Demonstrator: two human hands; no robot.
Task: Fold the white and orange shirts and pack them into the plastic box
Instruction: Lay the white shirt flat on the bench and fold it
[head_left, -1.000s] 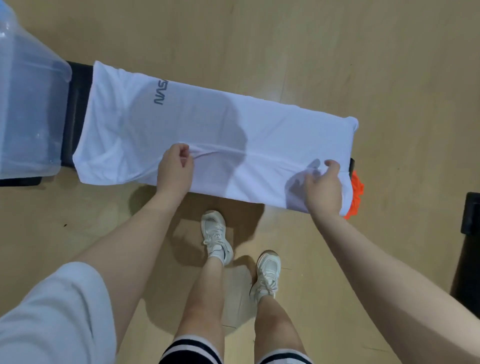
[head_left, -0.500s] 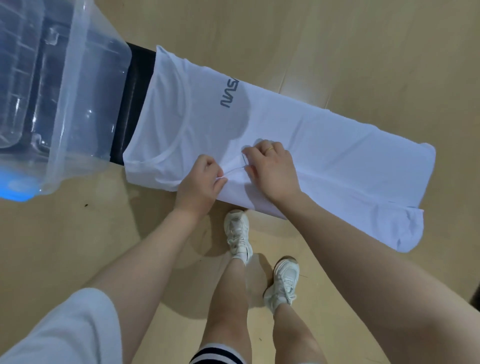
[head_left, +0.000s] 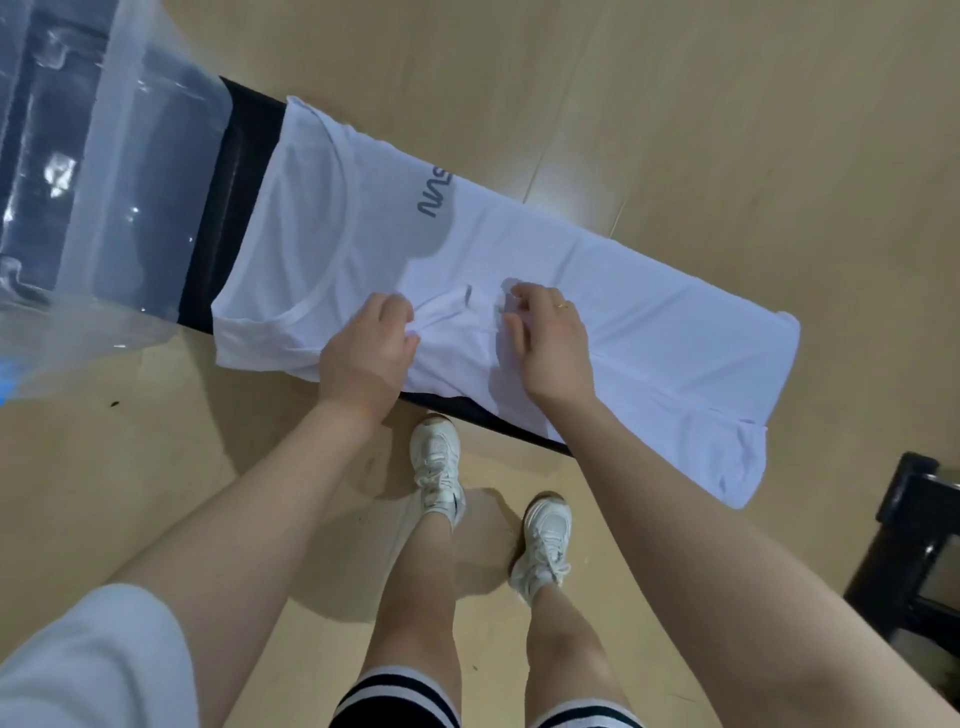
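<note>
On a black bench (head_left: 244, 171) beside the clear plastic box (head_left: 104, 171) lies the white shirt (head_left: 597, 291), partly folded lengthwise. Our left hand (head_left: 366, 356) pinches a sleeve fold; our right hand (head_left: 550, 343) rests loosely open on the cloth. Next, we judge, comes tucking that sleeve flat.

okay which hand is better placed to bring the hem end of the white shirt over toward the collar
Probably the right hand. It rests open on the white shirt on the hem side, while the left hand sits nearer the collar, fingers pinching a small fold of sleeve.
</note>
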